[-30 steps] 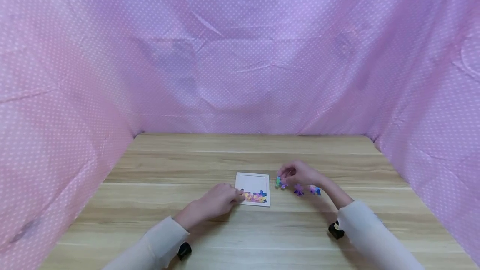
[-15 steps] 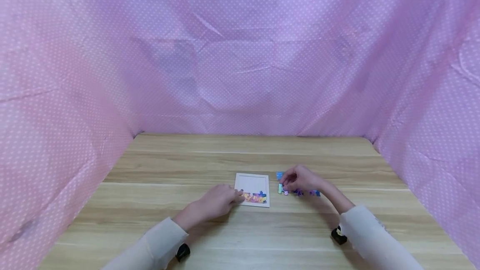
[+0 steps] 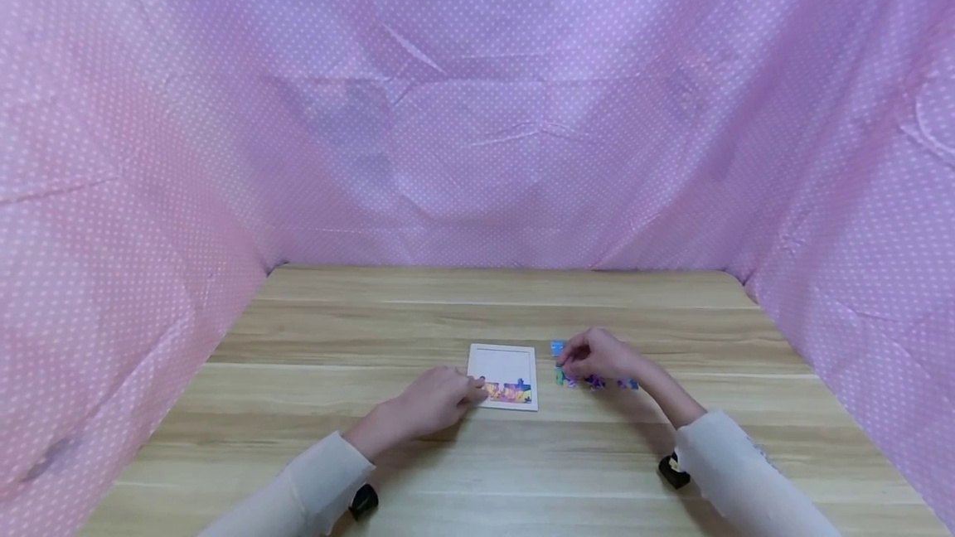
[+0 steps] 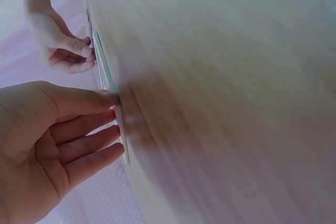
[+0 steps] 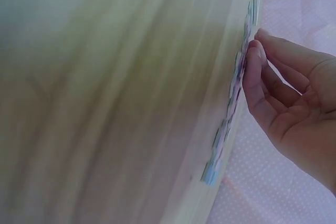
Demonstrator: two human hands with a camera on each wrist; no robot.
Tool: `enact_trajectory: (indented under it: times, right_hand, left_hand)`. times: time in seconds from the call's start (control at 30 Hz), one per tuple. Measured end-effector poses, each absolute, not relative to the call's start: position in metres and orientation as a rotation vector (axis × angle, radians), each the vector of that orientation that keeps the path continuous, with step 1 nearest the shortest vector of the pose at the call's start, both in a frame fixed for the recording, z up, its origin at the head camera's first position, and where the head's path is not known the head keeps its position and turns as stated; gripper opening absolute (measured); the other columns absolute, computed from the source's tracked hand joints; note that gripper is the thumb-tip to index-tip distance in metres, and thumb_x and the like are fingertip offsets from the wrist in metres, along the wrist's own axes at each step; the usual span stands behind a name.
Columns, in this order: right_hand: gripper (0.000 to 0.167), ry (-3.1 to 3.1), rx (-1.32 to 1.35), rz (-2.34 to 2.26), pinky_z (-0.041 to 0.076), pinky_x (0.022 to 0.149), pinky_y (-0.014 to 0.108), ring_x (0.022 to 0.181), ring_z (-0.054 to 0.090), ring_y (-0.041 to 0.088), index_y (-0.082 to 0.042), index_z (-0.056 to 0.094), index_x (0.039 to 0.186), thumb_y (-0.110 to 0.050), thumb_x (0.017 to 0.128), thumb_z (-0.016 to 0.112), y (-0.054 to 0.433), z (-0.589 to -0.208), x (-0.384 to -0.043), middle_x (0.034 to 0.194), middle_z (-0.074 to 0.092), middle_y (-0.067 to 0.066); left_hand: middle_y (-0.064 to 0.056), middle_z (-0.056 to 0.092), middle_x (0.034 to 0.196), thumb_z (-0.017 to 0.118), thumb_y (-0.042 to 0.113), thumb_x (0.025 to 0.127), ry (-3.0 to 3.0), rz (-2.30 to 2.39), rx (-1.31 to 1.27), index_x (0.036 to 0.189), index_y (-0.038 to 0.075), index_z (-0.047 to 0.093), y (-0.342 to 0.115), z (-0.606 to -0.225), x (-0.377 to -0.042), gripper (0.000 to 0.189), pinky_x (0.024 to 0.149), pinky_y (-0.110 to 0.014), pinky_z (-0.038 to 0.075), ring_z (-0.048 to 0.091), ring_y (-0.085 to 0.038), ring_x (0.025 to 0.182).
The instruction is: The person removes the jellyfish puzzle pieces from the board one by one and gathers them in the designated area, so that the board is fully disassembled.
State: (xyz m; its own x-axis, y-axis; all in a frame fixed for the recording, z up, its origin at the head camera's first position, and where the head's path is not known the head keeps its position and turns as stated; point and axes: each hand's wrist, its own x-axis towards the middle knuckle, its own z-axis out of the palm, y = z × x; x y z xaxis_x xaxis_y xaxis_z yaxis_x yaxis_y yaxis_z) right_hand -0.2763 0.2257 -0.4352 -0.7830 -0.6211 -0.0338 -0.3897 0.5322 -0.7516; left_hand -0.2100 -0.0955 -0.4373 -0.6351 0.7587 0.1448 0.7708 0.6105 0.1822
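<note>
In the head view, a square white puzzle tray (image 3: pixel 503 361) lies on the table, with colourful pieces (image 3: pixel 509 391) fitted along its near side. My left hand (image 3: pixel 438 398) rests at the tray's left edge, its fingertips touching the tray and the pieces there. In the left wrist view those fingers are extended along the board's edge. Right of the tray, my right hand (image 3: pixel 597 353) has thumb and fingers bent together at a green-and-purple puzzle piece (image 3: pixel 559 375) and seems to pinch it; the fingers partly cover the contact. A blue piece (image 3: pixel 557 347) lies just beyond those fingertips.
More loose purple and blue pieces (image 3: pixel 627 384) lie in a row beneath and beside the right wrist. The wooden table (image 3: pixel 477 471) is enclosed at the back and sides by a pink dotted curtain (image 3: pixel 477 147).
My right hand has shifted slightly toward me, and the green-and-purple piece has moved the same way, leaving the blue piece visible behind it. My left hand stays at the tray.
</note>
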Motion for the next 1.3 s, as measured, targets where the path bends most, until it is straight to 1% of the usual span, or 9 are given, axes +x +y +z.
enact_trajectory:
  times: [0.1,0.2,0.33,0.43,0.53,0.6,0.67,0.8,1.3]
  right_hand:
    - [0.008,2.481,-0.840,-1.125,0.054,0.064,0.023,0.075,0.064,0.014,0.003,0.074,0.097,-0.001,0.091,0.070,0.220,-0.432,-0.273,0.088,0.072,0.007]
    - [0.007,2.519,-0.854,-1.124,0.053,0.064,0.023,0.075,0.063,0.013,0.002,0.074,0.096,-0.003,0.092,0.070,0.212,-0.428,-0.270,0.089,0.072,0.007]
    - [0.009,2.550,-0.907,-1.115,0.053,0.070,0.023,0.079,0.063,0.012,0.002,0.075,0.097,-0.004,0.092,0.070,0.200,-0.426,-0.268,0.091,0.074,0.007]
    - [0.013,2.514,-0.961,-1.121,0.054,0.071,0.023,0.083,0.066,0.014,0.005,0.073,0.103,-0.002,0.092,0.069,0.192,-0.427,-0.267,0.093,0.073,0.009]
    - [0.021,2.454,-0.990,-1.127,0.055,0.073,0.023,0.087,0.067,0.016,0.010,0.069,0.111,-0.001,0.093,0.069,0.183,-0.428,-0.267,0.095,0.072,0.010]
    - [0.026,2.427,-0.997,-1.122,0.056,0.076,0.023,0.090,0.067,0.018,0.011,0.067,0.115,-0.001,0.092,0.069,0.178,-0.428,-0.266,0.097,0.071,0.011]
    - [0.028,2.419,-1.000,-1.102,0.056,0.080,0.025,0.092,0.067,0.019,0.010,0.066,0.116,-0.002,0.092,0.070,0.173,-0.427,-0.266,0.099,0.070,0.011]
    - [0.029,2.429,-1.020,-1.044,0.056,0.087,0.030,0.097,0.066,0.023,0.008,0.067,0.117,-0.002,0.090,0.073,0.165,-0.425,-0.266,0.107,0.070,0.015]
    - [0.037,2.455,-1.038,-0.938,0.056,0.082,0.030,0.090,0.062,0.019,0.006,0.069,0.116,-0.002,0.082,0.081,0.161,-0.431,-0.266,0.100,0.067,0.008]
  left_hand:
    - [-0.004,0.076,0.106,0.067,0.006,0.096,-2.778,-0.376,-1.320,0.106,0.009,0.079,-0.094,-0.434,-0.210,0.016,0.072,-0.026,0.057,0.071,-0.011,0.082]
    - [0.002,0.074,0.086,0.067,0.005,0.096,-2.788,-0.411,-1.319,0.096,0.009,0.079,-0.093,-0.434,-0.211,0.013,0.060,-0.020,0.046,0.054,-0.005,0.063]
    - [0.003,0.067,0.074,0.067,0.001,0.094,-2.805,-0.428,-1.325,0.083,0.011,0.075,-0.091,-0.434,-0.210,0.016,0.055,-0.018,0.035,0.052,-0.004,0.062]
    - [0.000,0.073,0.084,0.067,-0.002,0.092,-2.818,-0.425,-1.323,0.081,0.011,0.072,-0.088,-0.433,-0.208,0.018,0.053,-0.018,0.034,0.052,-0.004,0.061]
    - [-0.005,0.075,0.101,0.068,0.000,0.091,-2.826,-0.373,-1.283,0.095,0.009,0.077,-0.085,-0.432,-0.206,0.013,0.058,-0.020,0.049,0.061,-0.008,0.068]
    - [-0.009,0.072,0.117,0.069,0.003,0.092,-2.832,-0.336,-1.236,0.107,0.008,0.077,-0.084,-0.431,-0.205,0.018,0.074,-0.027,0.058,0.071,-0.014,0.089]
    - [-0.012,0.068,0.126,0.069,0.008,0.094,-2.850,-0.324,-1.205,0.119,0.007,0.074,-0.083,-0.431,-0.204,0.025,0.090,-0.036,0.056,0.067,-0.023,0.112]
    - [-0.011,0.059,0.140,0.065,0.016,0.099,-2.885,-0.344,-1.249,0.133,0.007,0.066,-0.082,-0.432,-0.205,0.035,0.105,-0.041,0.047,0.054,-0.027,0.131]
    - [-0.006,0.055,0.144,0.049,0.002,0.104,-2.909,-0.369,-1.431,0.139,0.010,0.061,-0.084,-0.440,-0.210,0.037,0.108,-0.035,0.043,0.051,-0.021,0.134]
